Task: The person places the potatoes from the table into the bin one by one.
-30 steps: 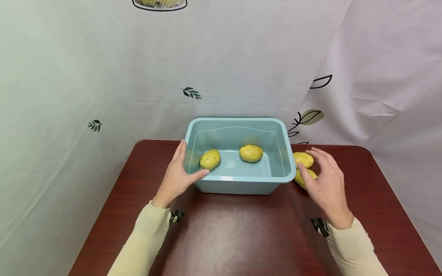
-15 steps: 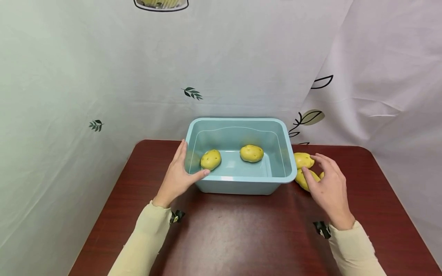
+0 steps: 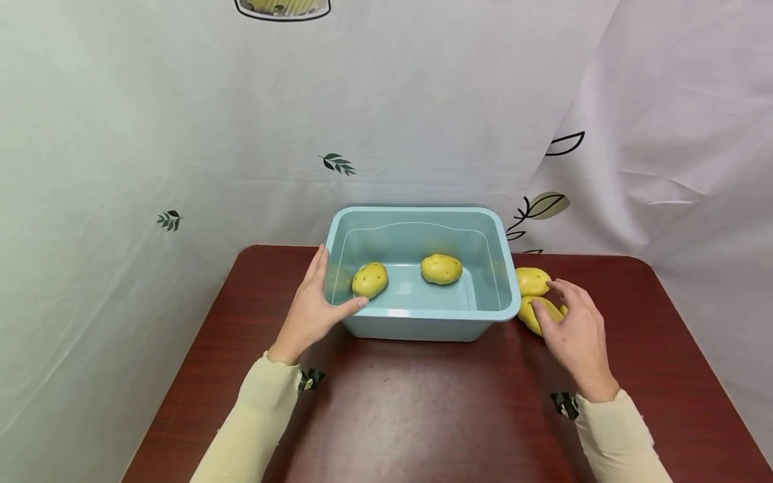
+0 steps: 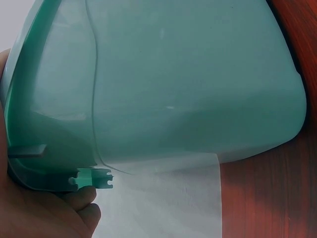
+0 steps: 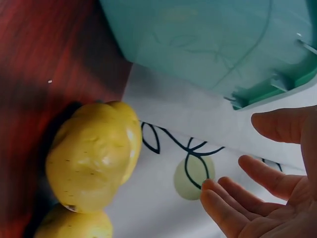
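In the head view a pale blue plastic tub [image 3: 410,313] stands at the table's back, with two yellow potatoes, one left [image 3: 370,280] and one nearer the middle [image 3: 441,269], on its floor. My left hand [image 3: 309,314] holds its front left corner, thumb on the front rim and fingers along the left side. Beside the tub's right wall lie a far potato [image 3: 533,281] and a near potato [image 3: 534,316]; a third potato [image 3: 564,310] shows partly behind my fingers. Over them hovers my right hand [image 3: 576,332], fingers spread and holding nothing; the right wrist view shows a gap to the potatoes [image 5: 89,158].
A dark red-brown wooden table [image 3: 392,409] carries everything. Behind it hangs a white cloth [image 3: 423,121] with leaf prints, close to the tub's back rim. Black straps [image 3: 565,405] sit at the wrists.
My right hand has drawn slightly back towards me and to the right, uncovering more of the potatoes. The left hand and the tub look the same.
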`<state>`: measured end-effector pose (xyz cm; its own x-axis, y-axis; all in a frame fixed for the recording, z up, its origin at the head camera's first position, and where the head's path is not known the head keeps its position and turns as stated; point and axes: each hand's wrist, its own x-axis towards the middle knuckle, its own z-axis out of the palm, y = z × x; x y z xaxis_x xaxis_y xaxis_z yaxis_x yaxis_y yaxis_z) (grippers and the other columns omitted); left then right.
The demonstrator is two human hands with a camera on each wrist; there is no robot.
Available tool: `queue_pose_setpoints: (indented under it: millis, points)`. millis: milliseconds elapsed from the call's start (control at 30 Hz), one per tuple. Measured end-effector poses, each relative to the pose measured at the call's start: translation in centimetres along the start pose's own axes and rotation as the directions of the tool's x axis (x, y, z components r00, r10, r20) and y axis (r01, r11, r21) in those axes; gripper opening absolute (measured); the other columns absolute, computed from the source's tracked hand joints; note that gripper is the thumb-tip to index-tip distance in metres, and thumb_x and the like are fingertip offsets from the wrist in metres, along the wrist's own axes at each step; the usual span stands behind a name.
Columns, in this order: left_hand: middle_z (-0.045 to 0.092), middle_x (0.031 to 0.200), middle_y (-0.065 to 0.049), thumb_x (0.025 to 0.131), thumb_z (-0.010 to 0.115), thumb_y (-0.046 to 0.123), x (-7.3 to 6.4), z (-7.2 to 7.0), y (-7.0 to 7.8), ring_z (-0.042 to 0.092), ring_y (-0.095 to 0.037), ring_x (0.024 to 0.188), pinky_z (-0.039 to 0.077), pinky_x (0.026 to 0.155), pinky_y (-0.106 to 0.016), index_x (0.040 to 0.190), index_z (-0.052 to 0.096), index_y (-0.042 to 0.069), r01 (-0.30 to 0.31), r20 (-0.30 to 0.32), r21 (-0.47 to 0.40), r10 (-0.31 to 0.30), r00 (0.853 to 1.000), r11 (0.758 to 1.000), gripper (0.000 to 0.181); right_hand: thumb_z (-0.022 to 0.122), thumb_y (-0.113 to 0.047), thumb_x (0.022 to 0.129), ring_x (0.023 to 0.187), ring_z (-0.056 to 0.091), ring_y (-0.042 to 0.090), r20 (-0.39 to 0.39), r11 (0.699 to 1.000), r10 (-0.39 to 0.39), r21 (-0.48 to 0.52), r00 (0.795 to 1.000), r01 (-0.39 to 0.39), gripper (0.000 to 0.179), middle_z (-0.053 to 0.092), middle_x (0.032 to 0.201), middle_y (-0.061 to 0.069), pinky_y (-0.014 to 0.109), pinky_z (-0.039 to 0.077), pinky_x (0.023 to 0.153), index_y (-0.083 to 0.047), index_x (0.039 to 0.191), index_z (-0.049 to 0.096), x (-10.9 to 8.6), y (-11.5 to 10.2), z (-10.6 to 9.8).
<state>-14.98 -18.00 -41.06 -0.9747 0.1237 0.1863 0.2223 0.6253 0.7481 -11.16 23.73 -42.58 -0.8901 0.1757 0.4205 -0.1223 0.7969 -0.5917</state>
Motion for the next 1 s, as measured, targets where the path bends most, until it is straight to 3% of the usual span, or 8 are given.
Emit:
queue_pose_setpoints:
  millis: [400, 1000]
  points:
    - [0.003, 0.167, 0.01, 0.08, 0.079, 0.058, 0.0, 0.1, 0.1, 0.015, -0.024, 0.152, 0.025, 0.115, -0.06, 0.163, 0.008, 0.017, -0.008, -0.005, -0.01, 0.008, 1.0, 1.0, 0.117, 0.074, -0.009, 0.087, 0.124, 0.047, 0.048, 0.073, 0.998, 0.051, -0.051, 0.996, -0.047, 0.049, 0.053, 0.134, 0.03, 0.063, 0.039, 0.099, 0.01, 0.129, 0.058, -0.4, 2.0, 1.2]
    - [0.003, 0.167, 0.011, 0.079, 0.078, 0.061, -0.1, 0.0, 0.3, 0.014, -0.023, 0.153, 0.024, 0.115, -0.06, 0.163, 0.008, 0.018, 0.01, 0.005, -0.001, -0.01, 1.0, 1.0, 0.118, 0.078, -0.009, 0.084, 0.12, 0.047, 0.049, 0.128, 0.996, 0.043, -0.08, 0.991, -0.033, 0.057, 0.051, 0.13, 0.034, 0.065, 0.038, 0.096, 0.01, 0.131, 0.055, -0.9, 3.7, 2.2]
